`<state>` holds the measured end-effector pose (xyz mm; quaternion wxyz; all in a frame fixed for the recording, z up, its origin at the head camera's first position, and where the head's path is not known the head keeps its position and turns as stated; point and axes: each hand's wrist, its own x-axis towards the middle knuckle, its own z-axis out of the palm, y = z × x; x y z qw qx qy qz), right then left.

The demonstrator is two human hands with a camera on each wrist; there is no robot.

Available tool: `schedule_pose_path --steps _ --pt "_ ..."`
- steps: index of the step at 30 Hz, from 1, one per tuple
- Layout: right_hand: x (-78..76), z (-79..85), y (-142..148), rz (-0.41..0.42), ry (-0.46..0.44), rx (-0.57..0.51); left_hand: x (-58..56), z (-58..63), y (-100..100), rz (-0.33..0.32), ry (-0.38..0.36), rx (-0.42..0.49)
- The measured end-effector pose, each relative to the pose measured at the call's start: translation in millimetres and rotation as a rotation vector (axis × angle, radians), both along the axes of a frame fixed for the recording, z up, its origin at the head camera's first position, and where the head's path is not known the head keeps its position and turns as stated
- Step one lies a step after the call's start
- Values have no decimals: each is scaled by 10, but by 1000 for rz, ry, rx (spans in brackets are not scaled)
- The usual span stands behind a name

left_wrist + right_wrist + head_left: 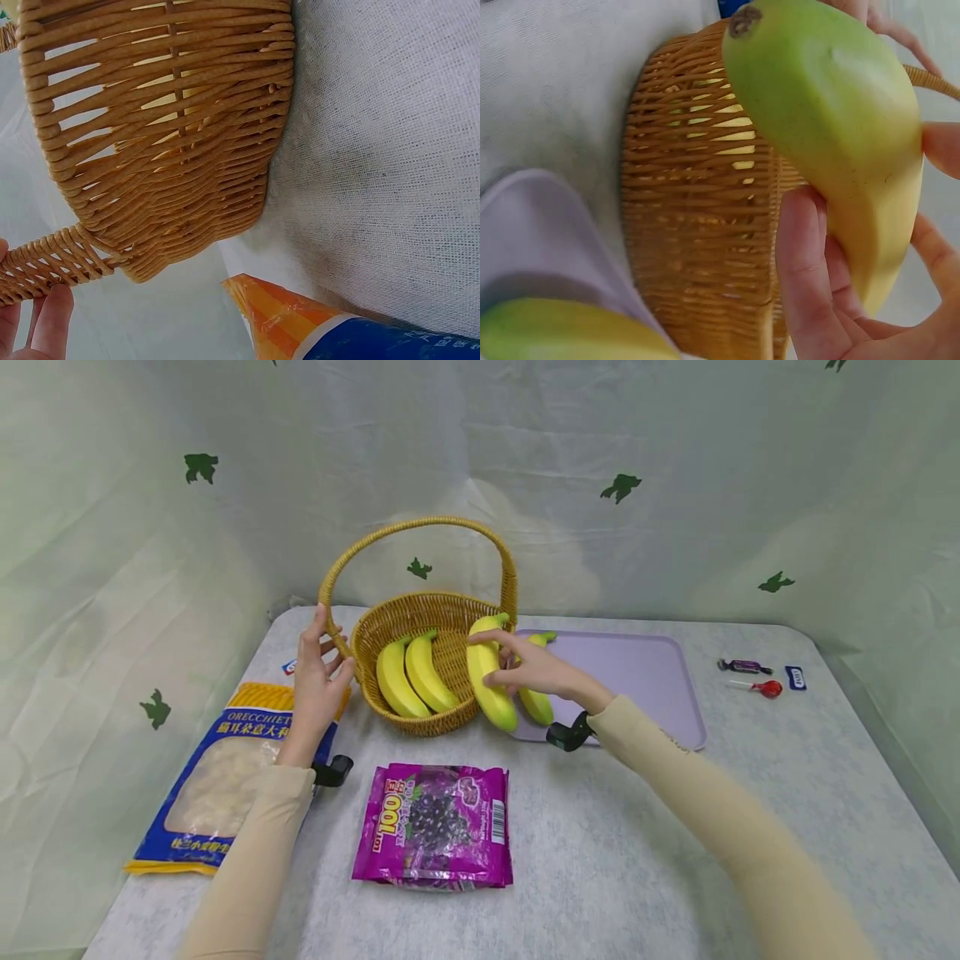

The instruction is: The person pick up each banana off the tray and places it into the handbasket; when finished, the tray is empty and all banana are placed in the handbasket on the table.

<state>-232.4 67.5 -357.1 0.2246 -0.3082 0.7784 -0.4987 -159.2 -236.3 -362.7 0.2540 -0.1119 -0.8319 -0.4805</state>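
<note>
Pale fabric surrounds a grey table. Wicker basket stands left of lilac tray. Left hand grips basket handle; right hand pinches 1 raised banana beside basket rim. Basket contains 2 bananas; tray, 1.

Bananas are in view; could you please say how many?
4: one banana and a second banana in the basket, a third banana in the right hand, a fourth banana on the tray; others may be hidden.
</note>
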Motion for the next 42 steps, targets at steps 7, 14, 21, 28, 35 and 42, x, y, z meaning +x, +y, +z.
schedule_pose_path --steps 7,14,21,28,35,42 --pt "-146 42 -235 30 35 -4 11 14 12 15 -13 -2" --pt "-325 29 -445 0 44 34 10 6 27 27 -26 -5" --pt "-438 -39 -615 -43 62 104 -3 -9 16 22 -7 -15" --pt "-450 -147 -756 -49 152 248 -4 -8 19 20 -2 -7" --pt "-432 -214 -827 -25 182 385 4 -6 32 7 5 -5" --pt "-429 -201 -866 -13 164 408 2 3 23 29 -10 -9"
